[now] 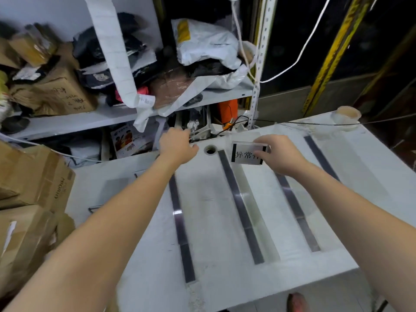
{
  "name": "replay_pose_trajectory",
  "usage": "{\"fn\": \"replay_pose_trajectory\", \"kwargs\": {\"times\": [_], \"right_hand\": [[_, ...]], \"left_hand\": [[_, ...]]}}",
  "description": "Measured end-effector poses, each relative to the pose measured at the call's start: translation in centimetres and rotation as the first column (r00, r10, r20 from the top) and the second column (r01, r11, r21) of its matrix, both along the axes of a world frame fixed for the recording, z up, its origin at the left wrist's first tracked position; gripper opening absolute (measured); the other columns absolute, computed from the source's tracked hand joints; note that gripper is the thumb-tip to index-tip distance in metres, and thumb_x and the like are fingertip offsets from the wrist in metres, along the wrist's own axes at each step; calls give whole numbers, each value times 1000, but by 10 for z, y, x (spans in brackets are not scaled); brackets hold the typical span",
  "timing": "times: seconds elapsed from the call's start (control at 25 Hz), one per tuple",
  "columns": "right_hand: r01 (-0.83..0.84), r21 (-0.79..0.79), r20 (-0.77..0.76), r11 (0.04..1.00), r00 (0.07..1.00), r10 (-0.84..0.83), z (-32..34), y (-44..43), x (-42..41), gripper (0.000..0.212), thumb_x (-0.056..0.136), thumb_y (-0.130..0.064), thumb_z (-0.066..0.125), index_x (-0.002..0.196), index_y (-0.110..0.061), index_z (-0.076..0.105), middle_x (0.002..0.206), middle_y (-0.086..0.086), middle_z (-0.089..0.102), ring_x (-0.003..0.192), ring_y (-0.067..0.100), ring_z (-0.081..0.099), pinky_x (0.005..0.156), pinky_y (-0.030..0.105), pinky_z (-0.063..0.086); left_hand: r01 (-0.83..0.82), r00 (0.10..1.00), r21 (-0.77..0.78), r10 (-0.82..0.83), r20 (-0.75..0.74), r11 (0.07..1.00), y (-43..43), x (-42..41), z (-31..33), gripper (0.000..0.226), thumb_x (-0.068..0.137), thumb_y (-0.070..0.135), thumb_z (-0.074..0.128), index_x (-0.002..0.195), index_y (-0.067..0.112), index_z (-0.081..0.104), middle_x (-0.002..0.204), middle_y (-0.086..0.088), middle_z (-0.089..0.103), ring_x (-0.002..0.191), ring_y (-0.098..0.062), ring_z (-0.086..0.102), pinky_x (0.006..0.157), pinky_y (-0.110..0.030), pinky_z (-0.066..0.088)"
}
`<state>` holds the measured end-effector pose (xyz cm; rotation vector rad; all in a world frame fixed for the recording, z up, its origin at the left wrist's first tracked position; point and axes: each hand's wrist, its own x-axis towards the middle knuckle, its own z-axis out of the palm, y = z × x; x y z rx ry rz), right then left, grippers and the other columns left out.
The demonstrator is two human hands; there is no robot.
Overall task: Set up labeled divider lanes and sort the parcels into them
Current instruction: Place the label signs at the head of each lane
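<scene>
Over the table (207, 199), right grip (279, 154) pinched on the label stand (247, 154); left grip (177, 146), closure unclear.

White metal shelving (67, 122) fills the upper left against a pale wall (33, 10). The dark upper right shows what may be yellow-striped posts (335, 52).
</scene>
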<state>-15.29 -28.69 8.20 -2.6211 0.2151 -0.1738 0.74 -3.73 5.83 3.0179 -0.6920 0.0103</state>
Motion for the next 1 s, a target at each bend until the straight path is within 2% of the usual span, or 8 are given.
{"fn": "replay_pose_trajectory", "kwargs": {"times": [0.12,0.32,0.44,0.6,0.72,0.88,1.0], "right_hand": [[25,1,16,1000,1000,-25,5,-64,-28,27,96,-17,67,122,-8,71,125,8,71,119,29,61,94,33,43],[31,25,40,999,999,-32,3,-182,-59,27,96,-17,68,121,-8,71,122,8,71,105,26,61,81,27,37],[9,52,27,999,1000,-10,2,-230,-66,26,95,-13,68,120,-7,72,123,12,71,116,31,61,93,35,45],[-38,54,-14,998,999,39,-15,-271,-55,31,95,-14,68,125,-7,70,128,11,70,122,30,59,99,36,45],[-42,86,-54,995,997,47,-38,-288,-36,31,95,-17,69,125,-11,70,126,8,70,120,29,59,92,31,43],[-57,114,-129,992,989,71,-70,-294,-11,27,94,-12,68,120,-11,72,119,7,72,112,27,62,82,26,40],[-70,111,-160,991,983,88,-92,-294,9,25,93,-9,68,117,-9,74,117,10,73,111,29,63,85,29,44]], "left_hand": [[-13,1000,20,13,5,1000,-62,-25,3,48,88,52,56,120,17,61,122,-10,61,116,-32,55,84,-43,49],[-105,994,-3,105,-14,995,-169,-73,14,50,88,48,58,126,16,62,124,-12,62,120,-34,55,84,-43,49],[-153,988,-11,153,-36,988,-207,-89,15,52,90,49,59,132,16,58,126,-12,63,119,-35,57,84,-43,50],[-222,972,29,223,-78,975,-211,-93,6,57,92,51,54,138,18,53,130,-12,62,120,-35,56,84,-46,55],[-283,953,40,286,-102,958,-206,-94,0,58,93,49,55,142,20,49,131,-12,61,122,-35,53,80,-44,53],[-322,944,52,325,-55,945,-205,-87,-8,54,96,44,56,142,16,49,130,-14,58,118,-37,54,73,-42,45],[-337,938,49,339,-69,940,-206,-76,-21,54,96,44,56,139,13,50,130,-14,58,119,-37,54,76,-42,46]]}}
